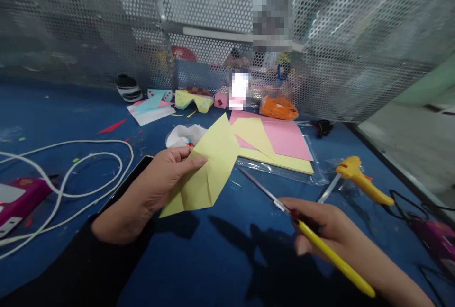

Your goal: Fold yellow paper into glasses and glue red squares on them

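My left hand (pixel 167 174) pinches a creased piece of yellow paper (pixel 220 155) between thumb and fingers, tilted up above the table. In my right hand (pixel 320 226) are scissors with a yellow handle (pixel 334 255); their metal blades (pixel 259 184) point up and left, toward the paper but apart from it. The blades look closed together. Part of the handle is hidden by my fingers. Behind the yellow paper lies a stack of pink and yellow sheets (pixel 287 139) on a clear plastic sleeve.
A yellow glue gun (pixel 362 181) lies at the right with its black cord. White cables (pixel 95 155) loop at the left beside a magenta power strip (pixel 24 203). Cut paper shapes (pixel 194 101) and an orange packet (pixel 279 108) stand along the perforated metal partition (pixel 220 4).
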`<action>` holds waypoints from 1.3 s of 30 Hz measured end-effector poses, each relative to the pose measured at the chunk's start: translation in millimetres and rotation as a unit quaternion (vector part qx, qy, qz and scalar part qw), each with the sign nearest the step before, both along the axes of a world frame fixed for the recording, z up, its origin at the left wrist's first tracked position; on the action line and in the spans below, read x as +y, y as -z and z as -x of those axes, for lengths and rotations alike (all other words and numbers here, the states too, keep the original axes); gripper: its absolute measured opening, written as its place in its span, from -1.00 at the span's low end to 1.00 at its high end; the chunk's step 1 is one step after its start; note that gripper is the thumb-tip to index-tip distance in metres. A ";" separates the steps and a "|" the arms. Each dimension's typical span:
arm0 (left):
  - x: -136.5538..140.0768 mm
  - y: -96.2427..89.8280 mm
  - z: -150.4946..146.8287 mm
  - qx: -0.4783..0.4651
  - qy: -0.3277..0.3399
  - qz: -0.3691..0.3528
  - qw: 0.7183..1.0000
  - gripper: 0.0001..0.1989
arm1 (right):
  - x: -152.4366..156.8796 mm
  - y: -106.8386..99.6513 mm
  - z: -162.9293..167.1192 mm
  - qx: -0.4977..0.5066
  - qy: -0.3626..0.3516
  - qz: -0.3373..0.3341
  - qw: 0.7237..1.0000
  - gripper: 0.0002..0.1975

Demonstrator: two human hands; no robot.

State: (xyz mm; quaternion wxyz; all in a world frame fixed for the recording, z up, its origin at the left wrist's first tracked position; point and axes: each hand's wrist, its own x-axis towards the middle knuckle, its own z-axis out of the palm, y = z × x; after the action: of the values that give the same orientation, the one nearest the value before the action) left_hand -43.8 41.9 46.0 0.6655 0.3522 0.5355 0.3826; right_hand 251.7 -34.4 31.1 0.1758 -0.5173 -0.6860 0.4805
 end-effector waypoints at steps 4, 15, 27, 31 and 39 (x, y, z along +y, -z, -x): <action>-2.5 -2.3 -1.5 -0.011 0.019 -0.002 1.000 -0.72 | 20.0 -0.8 -8.9 -0.053 0.183 -0.127 0.973 -0.35; -3.4 25.7 -4.8 -0.016 0.139 -0.032 0.990 -0.61 | 140.6 20.0 -9.8 -0.468 0.206 -0.191 0.838 -0.66; -13.2 32.9 -18.1 -0.010 0.178 -0.005 0.984 -0.58 | 10.9 22.0 37.4 -0.275 0.052 -0.536 0.796 -0.62; -27.1 35.3 -28.5 0.007 0.204 0.014 0.979 -0.59 | -17.2 44.6 59.7 -0.250 0.051 -0.598 0.760 -0.79; -60.5 57.7 -32.8 0.108 0.202 -0.009 0.973 -0.78 | -41.2 64.4 60.0 -0.286 0.028 -0.532 0.796 -0.85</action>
State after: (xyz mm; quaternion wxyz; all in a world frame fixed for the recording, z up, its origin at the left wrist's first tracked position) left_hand -11.1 -18.6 -11.7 0.6643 0.4978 0.5185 0.2050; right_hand 191.7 -75.6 -33.2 0.2327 -0.4754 -0.8376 -0.1351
